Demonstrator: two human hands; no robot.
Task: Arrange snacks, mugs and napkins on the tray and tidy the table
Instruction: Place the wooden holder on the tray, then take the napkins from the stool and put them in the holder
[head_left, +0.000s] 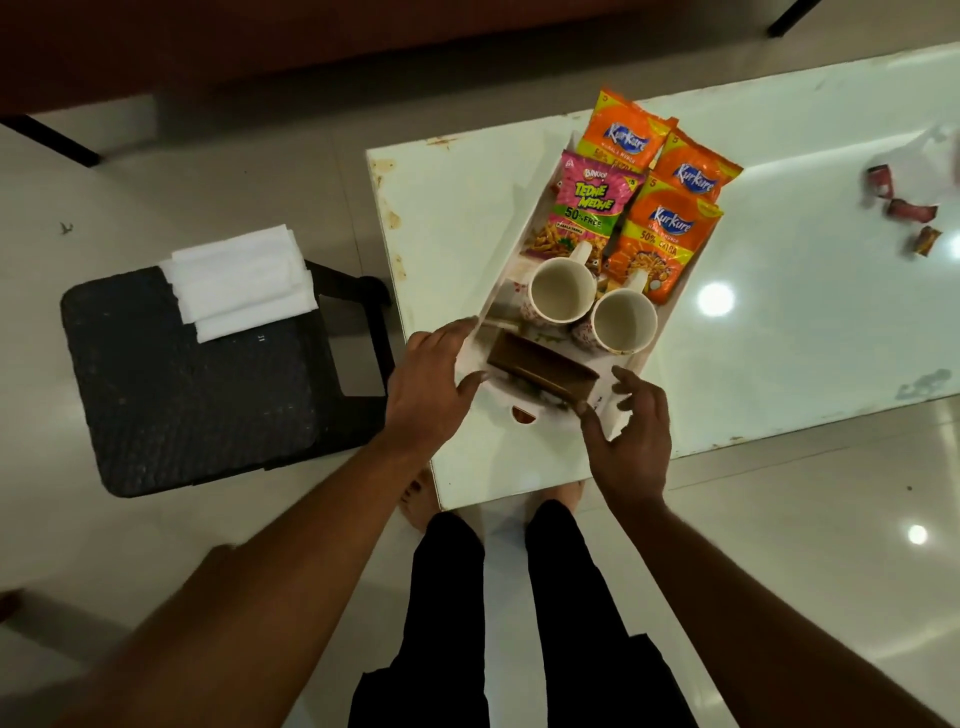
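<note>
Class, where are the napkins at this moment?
In the head view, the napkins lie stacked on the black stool, left of the table, not on the tray.

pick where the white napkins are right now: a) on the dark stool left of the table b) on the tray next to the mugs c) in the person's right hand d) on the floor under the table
a, since the stack of white napkins lies on the dark stool left of the table, apart from the tray that holds the mugs and snack packets.

A home living room: glossy tiled floor (779, 545), low table (805, 312), stool (182, 405).
</note>
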